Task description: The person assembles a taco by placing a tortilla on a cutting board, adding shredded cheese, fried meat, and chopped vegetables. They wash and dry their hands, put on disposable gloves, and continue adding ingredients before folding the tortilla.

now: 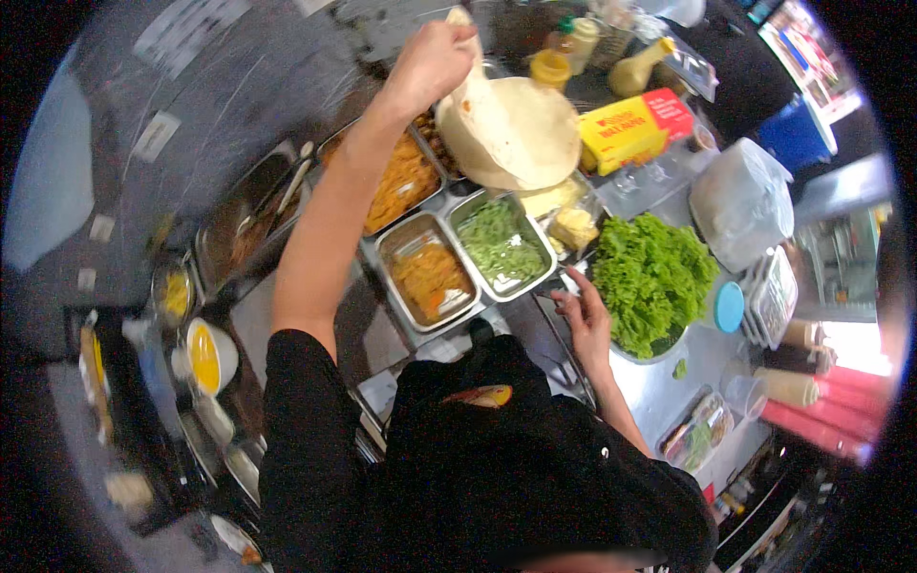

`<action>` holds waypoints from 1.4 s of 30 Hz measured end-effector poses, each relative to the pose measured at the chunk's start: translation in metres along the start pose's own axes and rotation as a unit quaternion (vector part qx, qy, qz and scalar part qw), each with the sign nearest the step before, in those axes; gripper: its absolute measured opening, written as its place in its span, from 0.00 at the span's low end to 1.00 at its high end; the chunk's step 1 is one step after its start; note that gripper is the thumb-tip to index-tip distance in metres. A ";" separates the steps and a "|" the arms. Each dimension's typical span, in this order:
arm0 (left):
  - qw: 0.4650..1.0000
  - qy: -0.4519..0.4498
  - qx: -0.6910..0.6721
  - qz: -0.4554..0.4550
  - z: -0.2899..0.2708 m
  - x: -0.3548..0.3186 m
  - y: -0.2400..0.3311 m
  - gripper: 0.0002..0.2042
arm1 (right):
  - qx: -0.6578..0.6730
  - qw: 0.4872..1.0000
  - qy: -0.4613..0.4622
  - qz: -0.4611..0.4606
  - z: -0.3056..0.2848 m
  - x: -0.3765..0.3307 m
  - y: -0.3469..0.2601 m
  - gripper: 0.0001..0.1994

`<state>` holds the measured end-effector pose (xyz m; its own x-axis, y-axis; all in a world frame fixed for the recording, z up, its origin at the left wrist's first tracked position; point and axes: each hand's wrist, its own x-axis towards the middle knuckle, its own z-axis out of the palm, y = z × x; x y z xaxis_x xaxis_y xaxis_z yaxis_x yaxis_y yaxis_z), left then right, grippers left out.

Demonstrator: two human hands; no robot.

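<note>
Black apron closest. Right hand (585, 320) rests spread on counter edge beside lettuce bowl (653, 277), holding nothing. Left hand (432, 59) pinches top tortilla (478, 91), peeling it off stack (521, 143). Best lift slowly, one sheet only.

Left hand (432, 59) fingertips hidden behind lifted tortilla (478, 105); tortilla stack (521, 134) covers tray beneath; items at 8 o'clock motion-blurred, unidentifiable; lettuce bowl (659, 351) mostly buried under leaves; 3 o'clock background overexposed
</note>
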<state>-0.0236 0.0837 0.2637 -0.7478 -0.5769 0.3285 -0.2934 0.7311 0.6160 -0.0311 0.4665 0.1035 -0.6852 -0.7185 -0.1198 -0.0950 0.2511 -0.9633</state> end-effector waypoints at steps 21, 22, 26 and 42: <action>0.928 0.108 -0.172 -0.312 -0.248 -0.456 -0.011 0.27 | 0.239 0.878 -0.366 0.193 0.229 -0.036 -0.076 0.22; 0.897 0.122 -0.230 -0.358 -0.237 -0.488 -0.030 0.27 | 0.218 0.883 -0.362 0.204 0.239 -0.050 -0.078 0.20; 0.818 0.095 -0.368 -0.432 -0.206 -0.551 -0.089 0.29 | 0.117 0.910 -0.355 0.181 0.265 -0.065 -0.073 0.20; 0.872 0.152 -0.061 -0.462 -0.135 -0.569 -0.217 0.22 | -0.208 0.950 -0.226 -0.063 0.346 0.001 -0.025 0.27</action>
<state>0.5461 0.2043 0.0404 -0.0291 -0.9824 -0.1845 -0.6082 -0.1291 0.7832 0.2206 0.2355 0.0449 -0.2789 -0.9412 -0.1905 -0.4979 0.3114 -0.8094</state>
